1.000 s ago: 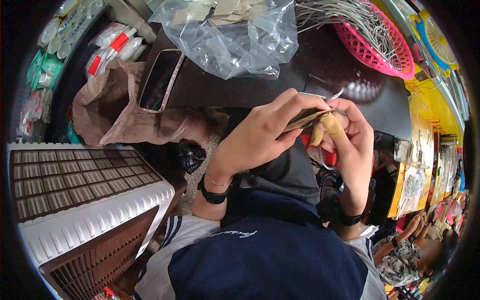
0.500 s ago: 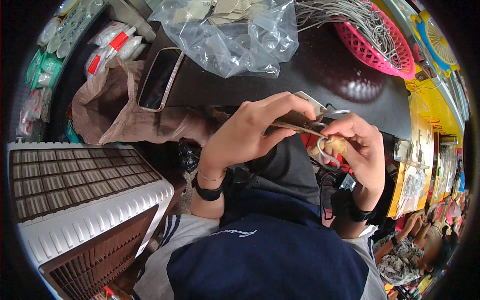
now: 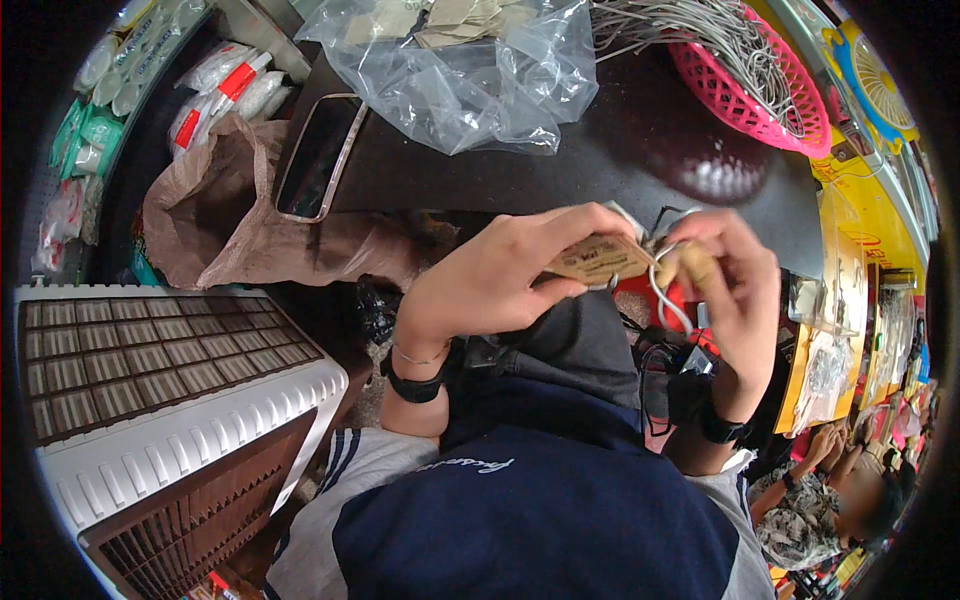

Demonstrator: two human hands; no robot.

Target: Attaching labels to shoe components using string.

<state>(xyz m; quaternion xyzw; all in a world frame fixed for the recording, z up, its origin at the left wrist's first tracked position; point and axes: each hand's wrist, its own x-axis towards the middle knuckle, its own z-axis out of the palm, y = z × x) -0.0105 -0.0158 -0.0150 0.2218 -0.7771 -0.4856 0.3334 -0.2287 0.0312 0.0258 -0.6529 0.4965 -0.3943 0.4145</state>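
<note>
My left hand (image 3: pixel 500 270) pinches a small stack of brown printed cardboard tags (image 3: pixel 598 260) between thumb and fingers, above my lap. Close against their right end is my right hand (image 3: pixel 745 285), smeared by motion, its fingers bent around a thin grey-white cord (image 3: pixel 668 302). The cord hangs in a loop beside the tags; whether it passes through a hole in them cannot be made out. A yellowish covering (image 3: pixel 690 268) shows at the right fingertips. More brown tags (image 3: pixel 470 22) lie in a clear plastic bag (image 3: pixel 480 100) on the dark table.
A pink basket (image 3: pixel 700 85) at the far right holds many grey cords (image 3: pixel 750 60). A phone (image 3: pixel 322 158) lies at the table's left edge on a brown sack (image 3: pixel 225 215). Left stands a white-and-brown air cooler (image 3: pixel 190 440). Another person (image 3: pixel 810 510) sits at the far right.
The tags have tilted so their printed face shows. My right hand has shifted slightly right and turned, and the cord loop now hangs more openly below it.
</note>
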